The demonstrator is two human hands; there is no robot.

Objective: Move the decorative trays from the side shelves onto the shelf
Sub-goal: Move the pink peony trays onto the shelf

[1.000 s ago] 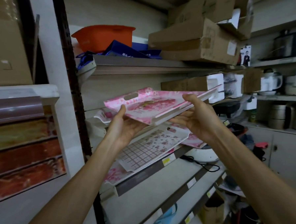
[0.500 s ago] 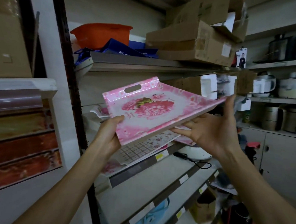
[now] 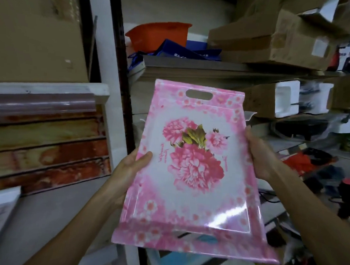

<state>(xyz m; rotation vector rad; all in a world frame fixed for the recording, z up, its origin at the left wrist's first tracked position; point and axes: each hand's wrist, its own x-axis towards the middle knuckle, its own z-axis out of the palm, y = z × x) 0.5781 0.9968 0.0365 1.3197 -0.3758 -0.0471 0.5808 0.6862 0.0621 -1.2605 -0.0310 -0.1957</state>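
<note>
While the grey metal shelving unit fills the background, its upper board carries brown cardboard boxes toward the right end, with an orange plastic tub and folded blue bags at the left end. To the left of the dark upright post stands a white-framed side shelf stacked with long marbled red and yellow panels, and a large plain cardboard box rests on top of it.

Between the two units, held up in the air and clear of every board, is the pink rectangular plastic tray printed with peony flowers. Its face is turned toward the camera, one cut-out handle at the top end and the other at the bottom end, where a glare streak crosses the glossy surface.

The left hand clasps the tray's left long edge, thumb lying on the printed face and fingers hidden behind. The right hand clasps the right long edge, its palm wrapped around the rim.
</note>
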